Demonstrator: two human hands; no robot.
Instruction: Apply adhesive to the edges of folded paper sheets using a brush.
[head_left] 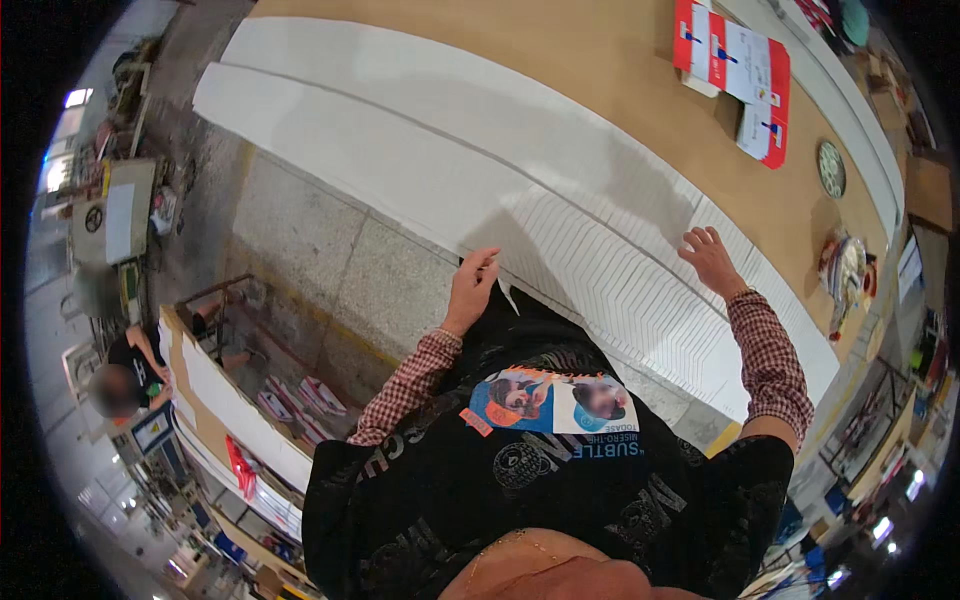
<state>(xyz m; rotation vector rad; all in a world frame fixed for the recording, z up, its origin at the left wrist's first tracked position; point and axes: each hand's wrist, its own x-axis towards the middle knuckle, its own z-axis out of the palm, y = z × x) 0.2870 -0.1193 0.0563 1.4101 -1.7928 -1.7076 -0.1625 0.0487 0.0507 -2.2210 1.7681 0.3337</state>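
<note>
Long white sheets [380,170] lie fanned out in two overlapping rows along the table's near side, their edges showing as close-set lines toward the right. At the front edge of the near row is my left hand [473,287], its fingers bent and pressed together. Whatever they may hold is too small to make out. A thin white point [509,298] hangs just beside that hand. My right hand [711,261] is over the far row's fanned edges, fingers apart and slightly curled, with nothing seen in it.
Red and white printed card pieces [740,60] lie on the brown tabletop [590,50] at the far right. Nearer are a round green-and-white container [831,168] and a bagged item [843,270]. Another person [140,365] works at a second table [210,400] on the left.
</note>
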